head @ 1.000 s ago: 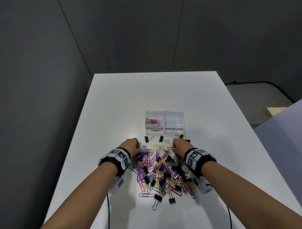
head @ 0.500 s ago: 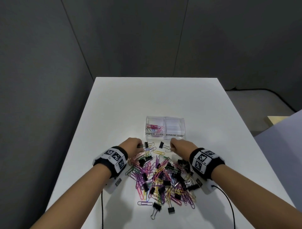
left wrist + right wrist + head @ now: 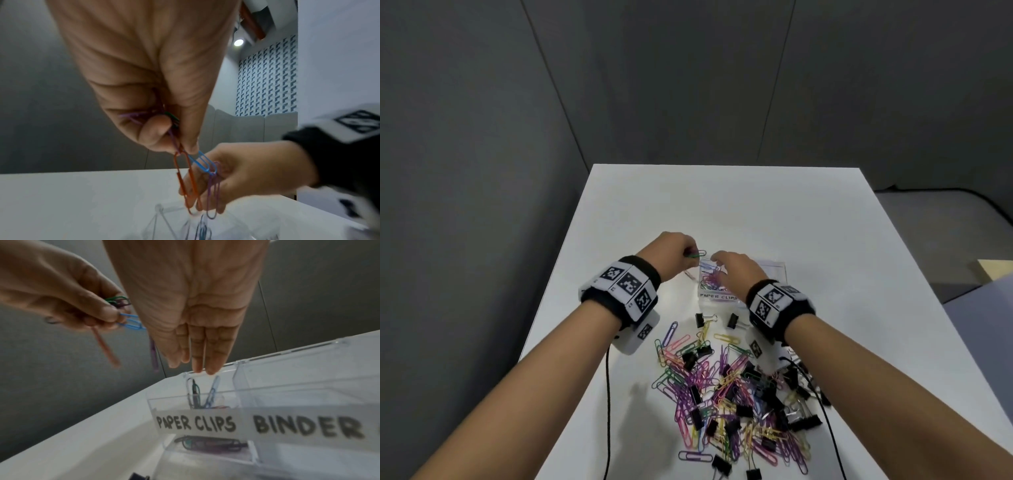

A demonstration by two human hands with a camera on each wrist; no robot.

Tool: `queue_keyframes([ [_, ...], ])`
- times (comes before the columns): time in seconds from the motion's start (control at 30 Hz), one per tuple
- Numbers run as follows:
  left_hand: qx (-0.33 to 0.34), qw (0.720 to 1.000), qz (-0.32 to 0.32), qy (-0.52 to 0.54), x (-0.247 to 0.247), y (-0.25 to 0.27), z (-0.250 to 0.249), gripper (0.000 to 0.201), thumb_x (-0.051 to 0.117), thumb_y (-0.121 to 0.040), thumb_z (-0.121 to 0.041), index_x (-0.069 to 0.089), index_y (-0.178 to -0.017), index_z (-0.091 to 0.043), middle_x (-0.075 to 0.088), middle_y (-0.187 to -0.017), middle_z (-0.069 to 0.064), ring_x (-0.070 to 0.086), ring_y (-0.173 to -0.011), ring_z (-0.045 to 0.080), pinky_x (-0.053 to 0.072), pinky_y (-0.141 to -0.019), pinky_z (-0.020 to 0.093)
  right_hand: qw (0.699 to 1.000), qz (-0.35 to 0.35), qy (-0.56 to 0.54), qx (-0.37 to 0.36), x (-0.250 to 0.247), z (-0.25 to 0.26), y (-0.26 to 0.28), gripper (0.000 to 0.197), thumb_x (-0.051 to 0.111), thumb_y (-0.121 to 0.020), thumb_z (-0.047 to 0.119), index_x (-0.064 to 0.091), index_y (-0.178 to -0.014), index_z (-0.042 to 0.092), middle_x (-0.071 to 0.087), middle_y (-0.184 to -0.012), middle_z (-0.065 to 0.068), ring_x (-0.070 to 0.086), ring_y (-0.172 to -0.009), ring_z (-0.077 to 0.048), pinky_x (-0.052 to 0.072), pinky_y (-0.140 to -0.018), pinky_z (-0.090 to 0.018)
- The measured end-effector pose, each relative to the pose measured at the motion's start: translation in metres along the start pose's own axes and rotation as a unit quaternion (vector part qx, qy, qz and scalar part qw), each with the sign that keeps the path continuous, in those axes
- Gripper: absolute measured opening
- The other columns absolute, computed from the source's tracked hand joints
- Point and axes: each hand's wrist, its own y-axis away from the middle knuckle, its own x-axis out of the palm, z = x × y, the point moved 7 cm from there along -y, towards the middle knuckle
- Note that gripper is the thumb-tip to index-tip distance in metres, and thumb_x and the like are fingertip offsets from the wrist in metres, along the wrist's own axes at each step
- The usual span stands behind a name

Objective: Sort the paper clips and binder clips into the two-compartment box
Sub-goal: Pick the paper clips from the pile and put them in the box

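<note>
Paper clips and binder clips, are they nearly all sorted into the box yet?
Not nearly. A few paper clips lie in the compartment labelled PAPER CLIPS; the binder side looks empty. The left hand pinches a bunch of coloured clips above the box, the right hand open beside it. A big mixed pile is still on the table.

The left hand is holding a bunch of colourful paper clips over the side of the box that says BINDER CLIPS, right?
Not quite. The left hand does pinch a bunch of paper clips, but it holds them by the PAPER CLIPS side of the box, not the BINDER side. The right wrist view shows it: both hands are above that left compartment, which already has clips in it.
</note>
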Motion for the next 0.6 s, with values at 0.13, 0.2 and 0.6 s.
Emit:
queue_keyframes([
  [0.13,0.019,0.999,0.015,-0.023,0.002,-0.023,-0.017,0.02,0.055,-0.091,-0.013,0.065,-0.103,-0.002,0.066,-0.107,0.014,0.061,-0.099,0.027,0.041,-0.078,0.025,0.998,-0.052,0.008,-0.027,-0.003,-0.019,0.033,0.02,0.043,-0.096,0.018,0.059,-0.107,0.013,0.064,-0.108,-0.004,0.058,-0.097,-0.019,0.046,-0.077,-0.029],
  [0.2,0.026,0.997,0.041,-0.053,0.013,-0.036,-0.024,0.02,0.054,-0.091,-0.013,0.065,-0.104,-0.003,0.066,-0.11,0.014,0.061,-0.102,0.028,0.045,-0.081,0.028,0.999,-0.03,0.035,-0.029,0.007,-0.034,0.052,0.019,0.042,-0.097,0.019,0.06,-0.099,0.013,0.065,-0.099,-0.002,0.058,-0.089,-0.018,0.045,-0.071,-0.025],
  [0.6,0.053,0.966,0.162,-0.193,0.095,-0.056,-0.027,0.029,0.051,-0.092,-0.019,0.063,-0.117,-0.009,0.063,-0.121,0.013,0.059,-0.111,0.03,0.048,-0.093,0.036,0.993,0.085,0.074,-0.044,0.072,-0.054,0.09,0.023,0.045,-0.095,0.022,0.055,-0.114,0.012,0.054,-0.117,-0.004,0.052,-0.109,-0.021,0.048,-0.086,-0.033],
])
